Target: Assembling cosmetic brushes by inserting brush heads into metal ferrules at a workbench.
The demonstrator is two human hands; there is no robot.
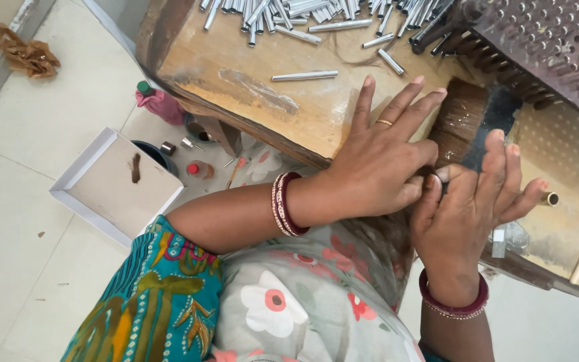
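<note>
Both hands, left lying flat and open, right pinching the brown hair bundle on the desk, are busy while many tubes wait unfilled.

Single head-worn view, looking steeply down from above.

Set close over both hands, the left hand and the right hand filling the centre of frame. Faces down and forward onto the near edge of a wooden workbench running across the upper half, with tiled floor visible lower left beneath it. Own lap and sleeve in the bottom foreground. No second view for overlap.
</note>
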